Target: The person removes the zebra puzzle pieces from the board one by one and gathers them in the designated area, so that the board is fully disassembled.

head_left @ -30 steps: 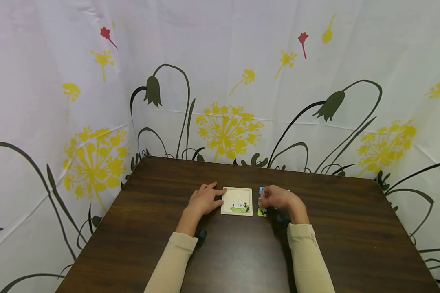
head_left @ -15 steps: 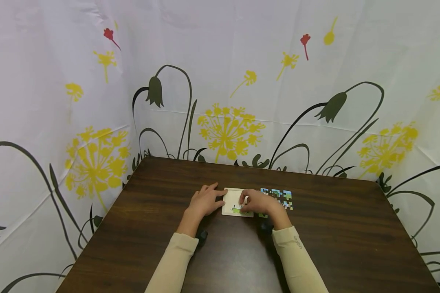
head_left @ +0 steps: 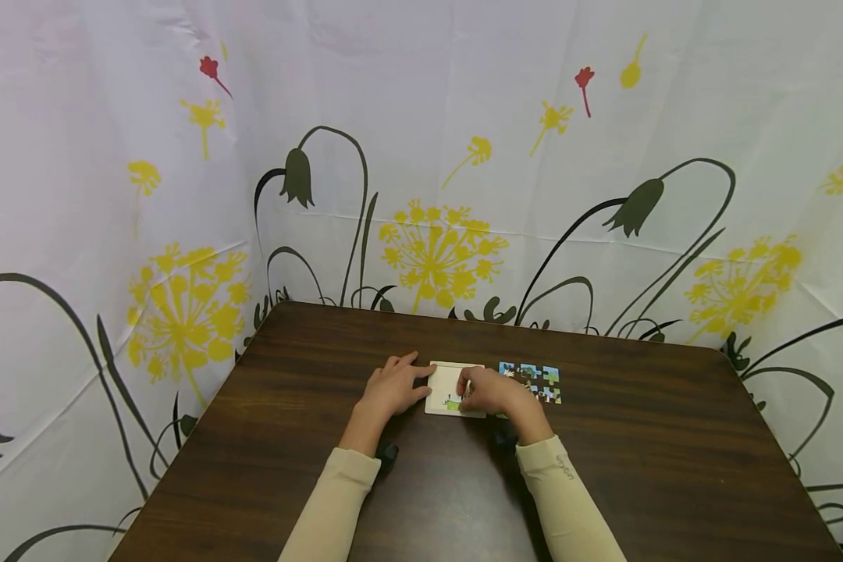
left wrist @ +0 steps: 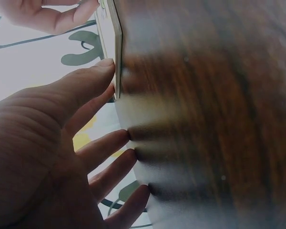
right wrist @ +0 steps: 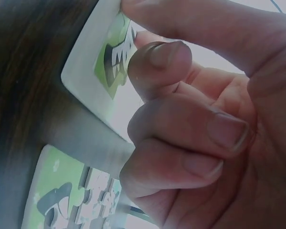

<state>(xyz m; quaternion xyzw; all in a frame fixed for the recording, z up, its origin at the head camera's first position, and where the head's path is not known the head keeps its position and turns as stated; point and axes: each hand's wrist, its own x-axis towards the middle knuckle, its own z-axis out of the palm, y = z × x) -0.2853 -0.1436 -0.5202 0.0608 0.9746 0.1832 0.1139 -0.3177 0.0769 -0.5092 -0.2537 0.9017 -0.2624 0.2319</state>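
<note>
A pale square puzzle tray (head_left: 444,376) lies on the table, with green-and-white picture pieces (right wrist: 109,64) along its near edge. My left hand (head_left: 391,386) rests at the tray's left side, fingers spread and fairly straight. In the left wrist view its thumb and index finger touch the tray's edge (left wrist: 117,47). Over the tray's right part, my right hand (head_left: 492,392) has curled fingers, thumb and index finger pinching a puzzle piece (right wrist: 132,34) at the picture's inner end. Most of that piece is hidden by the fingers.
Several loose jigsaw pieces (head_left: 550,375) lie just right of the tray, partly covered by the right hand. They sit close together on the dark wooden table (head_left: 646,453). Behind the table hangs a white flowered curtain (head_left: 407,94).
My right hand has moved left from the loose pieces to the tray, then stayed there with a slight shift. The loose pieces have come into fuller view. My left hand keeps its place.
</note>
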